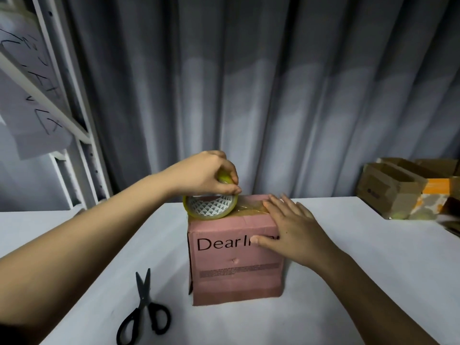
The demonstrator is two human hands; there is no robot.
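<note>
Tape roll [210, 206] sits on edge at the top left corner of the pink carton [236, 270], and the left hand [202, 171] is curled over its upper rim, pinching it. A clear strip [249, 205] runs from it across the lid to the right hand [296, 232], which lies flat, fingers straight, pressing the top edge and front. I'd guess the roll's light and stiff, but the film is sticky and wrinkles easily, so grip the rim, not the strip. Scissors [144, 312] lie front-left on the white table [373, 270], and brown cartons [398, 185] sit far right.
</note>
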